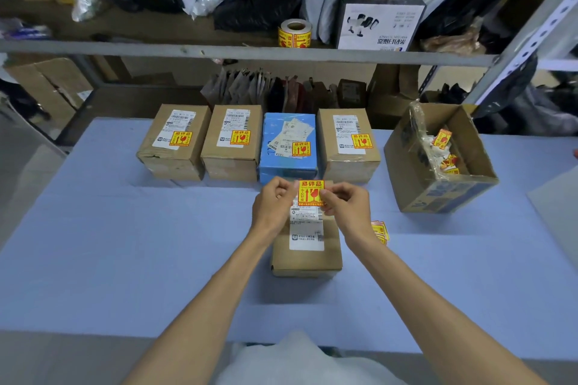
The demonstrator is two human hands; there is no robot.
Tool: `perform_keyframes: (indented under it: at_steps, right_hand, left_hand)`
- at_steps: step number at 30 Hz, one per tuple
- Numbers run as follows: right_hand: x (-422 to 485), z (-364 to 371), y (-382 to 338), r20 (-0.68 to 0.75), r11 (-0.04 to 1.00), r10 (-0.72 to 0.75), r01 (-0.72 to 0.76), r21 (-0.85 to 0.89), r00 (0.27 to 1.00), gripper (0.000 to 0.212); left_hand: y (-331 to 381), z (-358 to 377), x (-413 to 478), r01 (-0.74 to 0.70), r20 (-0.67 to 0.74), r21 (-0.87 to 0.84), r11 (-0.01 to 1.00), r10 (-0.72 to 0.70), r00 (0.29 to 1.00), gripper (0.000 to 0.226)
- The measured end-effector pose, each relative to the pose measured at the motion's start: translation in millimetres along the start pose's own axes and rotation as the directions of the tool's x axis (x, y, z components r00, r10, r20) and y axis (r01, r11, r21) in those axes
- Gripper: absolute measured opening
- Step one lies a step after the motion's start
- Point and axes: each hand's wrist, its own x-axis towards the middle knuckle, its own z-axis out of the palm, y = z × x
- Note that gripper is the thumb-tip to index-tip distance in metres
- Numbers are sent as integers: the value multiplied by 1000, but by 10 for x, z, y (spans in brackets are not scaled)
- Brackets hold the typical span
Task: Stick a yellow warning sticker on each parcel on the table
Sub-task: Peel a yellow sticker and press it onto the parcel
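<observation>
1. Head view: the left hand (272, 204) and right hand (343, 202) are pinching opposite edges of the yellow sticker (310, 193), keeping it taut for flat placement.
2. The unstickered parcel (308, 245) is lying just beneath the grip; four stickered parcels (233, 142) are waiting beyond it.

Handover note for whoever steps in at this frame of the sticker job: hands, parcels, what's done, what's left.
Left hand and right hand each pinch one side of a yellow sticker, over the far end of the near parcel.
Done: four back-row parcels each carry a sticker.
Left: press this one down on the near parcel, the only one without.
Spare stickers lie by the right wrist; a roll stands on the shelf.
</observation>
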Motion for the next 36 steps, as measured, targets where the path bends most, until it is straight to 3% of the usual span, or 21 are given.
perform_keyframes:
  at_steps: [4,11,20,24,31,36]
  right_hand:
    - [-34,-3,33,18,1000,-5,5,-14,1000,6]
    - [-55,-26,95,19,999,14,-13,-45,1000,5]
    - [-62,-19,189,-147,986,5,-29,-162,989,5]
    - [-97,-95,176,-21,993,48,-50,-109,999,7]
    - [-149,-129,307,-4,985,35,-35,-170,999,5]
    - [-175,-143,382,12,971,93,-88,-223,996,21]
  left_hand:
    - [7,-3,-27,20,17,-46,999,-19,1000,12]
    - [-61,-67,-40,31,57,-104,994,-26,998,11]
    - [-132,8,-77,18,84,-65,998,-12,996,8]
    - [-144,-8,-65,49,121,-56,997,-42,992,10]
    - [-201,8,-115,99,140,-63,993,-90,986,6]
    - [-201,2,-166,152,151,-40,988,-145,978,24]
